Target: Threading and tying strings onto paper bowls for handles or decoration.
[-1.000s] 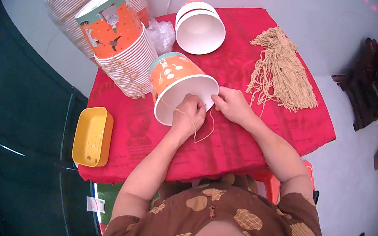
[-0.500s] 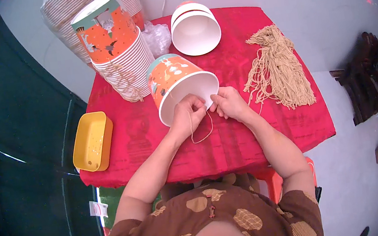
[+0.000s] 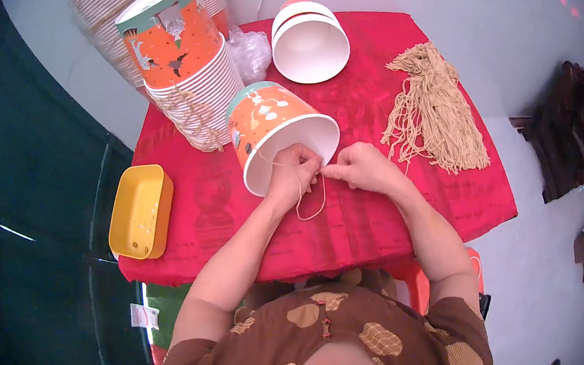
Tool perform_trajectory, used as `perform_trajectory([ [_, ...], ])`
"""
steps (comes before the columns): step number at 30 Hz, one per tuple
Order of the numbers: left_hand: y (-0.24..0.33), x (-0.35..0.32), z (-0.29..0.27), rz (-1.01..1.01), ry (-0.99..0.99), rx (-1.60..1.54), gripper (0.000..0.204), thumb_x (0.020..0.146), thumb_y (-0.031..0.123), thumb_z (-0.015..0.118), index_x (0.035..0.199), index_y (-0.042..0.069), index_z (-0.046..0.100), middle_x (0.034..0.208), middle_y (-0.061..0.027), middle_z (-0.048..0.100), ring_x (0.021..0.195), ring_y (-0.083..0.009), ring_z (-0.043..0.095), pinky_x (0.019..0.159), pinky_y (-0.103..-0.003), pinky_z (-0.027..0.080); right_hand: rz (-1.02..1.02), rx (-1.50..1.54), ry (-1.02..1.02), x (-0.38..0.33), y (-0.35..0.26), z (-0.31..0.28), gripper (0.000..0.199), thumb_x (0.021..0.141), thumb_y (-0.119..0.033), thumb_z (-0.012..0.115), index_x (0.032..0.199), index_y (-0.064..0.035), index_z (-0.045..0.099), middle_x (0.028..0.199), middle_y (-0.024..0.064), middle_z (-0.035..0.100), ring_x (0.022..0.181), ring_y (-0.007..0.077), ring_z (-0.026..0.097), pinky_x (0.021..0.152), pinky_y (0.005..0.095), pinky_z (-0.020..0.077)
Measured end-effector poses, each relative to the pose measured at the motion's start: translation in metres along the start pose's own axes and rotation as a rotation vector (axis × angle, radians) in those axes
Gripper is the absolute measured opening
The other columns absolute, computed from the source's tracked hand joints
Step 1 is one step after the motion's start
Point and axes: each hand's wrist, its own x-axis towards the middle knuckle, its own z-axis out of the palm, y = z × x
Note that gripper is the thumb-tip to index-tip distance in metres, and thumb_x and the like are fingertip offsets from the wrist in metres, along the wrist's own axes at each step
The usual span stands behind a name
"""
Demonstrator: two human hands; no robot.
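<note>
Far left of the frame, a yellow plastic tray [image 3: 138, 211] sits at the left edge of the bench [image 3: 387, 221], which has a red cloth over it. Up and to the right of that, in the upper left, there's a tall stack of paper buckets [image 3: 189, 77] lying tilted, the top one orange with a teal rim band, and some tan string looped around the lower part of the stack.

Just right of the stack, around the middle of the frame, one orange paper bucket [image 3: 273, 129] lies on its side with its white open mouth facing the person. The left hand [image 3: 296, 174] is right at the bucket's rim, fingers pinched shut on a thin tan string [image 3: 312, 202] that hangs down in a small loop over the red cloth. The right hand [image 3: 359, 168] is just beside it, thumb and forefinger pinched on the same string, so the two hands nearly touch at the fingertips.

Behind them, in the upper middle, a white bucket [image 3: 310, 45] sits with its opening toward the camera, and a crumpled clear plastic bag [image 3: 248, 45] is wedged between it and the stack.

Over to the right, a bundle of tan cords [image 3: 435, 110] lies spread out on the cloth, well apart from the hands.
</note>
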Motion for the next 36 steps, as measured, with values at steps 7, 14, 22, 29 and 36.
perform_trajectory([
  [7,-0.007,0.004,0.002,0.083,0.011,0.009,0.009,0.083,0.007,0.060,0.077,0.000,0.058,0.065,-0.0047,0.059,0.052,-0.0097,0.051,0.045,-0.025,0.041,-0.050,-0.414,0.047,-0.008,-0.014,0.038,0.030,0.080,-0.030,0.063,0.081,-0.0005,0.069,0.079,0.0227,0.067,0.076,0.0394,0.067,0.067,0.0501,0.0540],
  [14,-0.011,0.006,0.002,0.095,0.026,0.020,0.010,0.083,0.008,0.062,0.077,0.000,0.057,0.067,-0.0041,0.058,0.053,-0.0098,0.051,0.046,-0.025,0.041,-0.076,-0.233,0.016,-0.003,-0.003,0.028,0.019,0.075,-0.016,0.060,0.076,0.0008,0.067,0.079,0.0245,0.066,0.076,0.0389,0.066,0.070,0.0484,0.0527],
  [22,-0.004,0.003,0.000,0.067,-0.052,-0.017,0.008,0.085,0.008,0.061,0.083,0.000,0.058,0.067,-0.0034,0.057,0.048,-0.0084,0.047,0.041,-0.023,0.038,-0.108,0.049,-0.084,0.002,0.006,0.018,0.016,0.074,-0.012,0.058,0.072,0.0019,0.066,0.069,0.0249,0.062,0.066,0.0333,0.066,0.064,0.0442,0.0508],
  [29,-0.007,0.001,-0.004,0.026,-0.132,0.034,0.006,0.086,0.003,0.059,0.090,-0.001,0.062,0.071,-0.0027,0.059,0.056,-0.0086,0.053,0.046,-0.023,0.044,0.056,0.429,-0.114,0.002,0.003,0.014,0.018,0.076,-0.009,0.057,0.062,0.0027,0.060,0.053,0.0048,0.052,0.047,0.0134,0.048,0.043,0.0317,0.0384],
  [36,-0.015,-0.003,-0.006,0.245,-0.171,0.212,0.011,0.084,0.000,0.059,0.093,-0.004,0.063,0.077,-0.0070,0.064,0.067,-0.0135,0.060,0.059,-0.028,0.051,0.192,0.670,-0.034,-0.003,-0.009,0.017,0.017,0.078,-0.009,0.058,0.064,0.0013,0.061,0.054,0.0020,0.051,0.043,0.0099,0.043,0.038,0.0271,0.0308],
])
